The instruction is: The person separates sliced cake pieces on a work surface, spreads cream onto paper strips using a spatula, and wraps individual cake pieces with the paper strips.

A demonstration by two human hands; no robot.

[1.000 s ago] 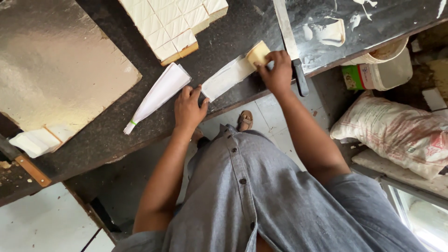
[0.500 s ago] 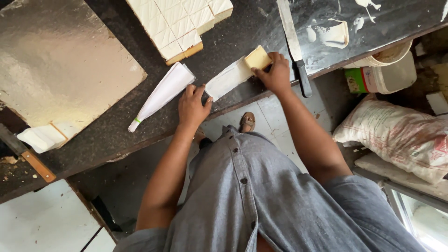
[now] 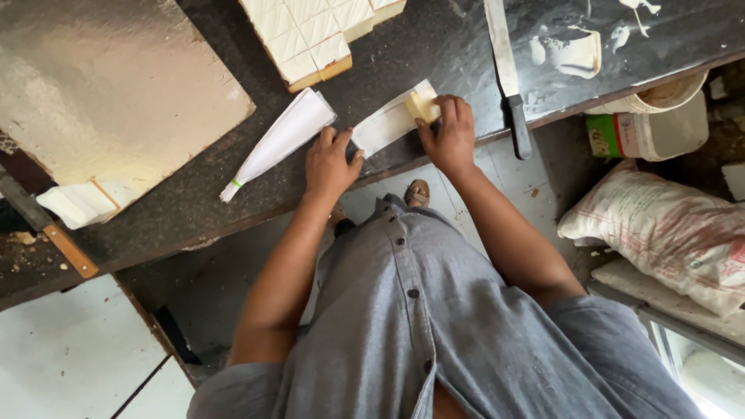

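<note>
My right hand [image 3: 450, 133] presses a pale yellow square cake piece [image 3: 420, 106] onto a white paper sheet [image 3: 392, 120] lying on the dark counter [image 3: 194, 186]. My left hand [image 3: 329, 161] rests flat on the near end of that sheet, fingers spread, holding it down. Just left of it lies a bundle of white papers [image 3: 279, 140] tied at its narrow end with a green band. A slab of white-iced cake cut into squares [image 3: 310, 31] sits at the far edge, above the papers.
A long knife with a black handle [image 3: 508, 77] lies right of my right hand, beside smears of white cream [image 3: 574, 50]. A large silver board [image 3: 101, 85] covers the left counter. A white tub [image 3: 660, 124] and a filled sack [image 3: 667, 233] sit lower right.
My right hand brought the cake piece down onto the paper and now covers more of it. My left hand stayed on the paper's near end.
</note>
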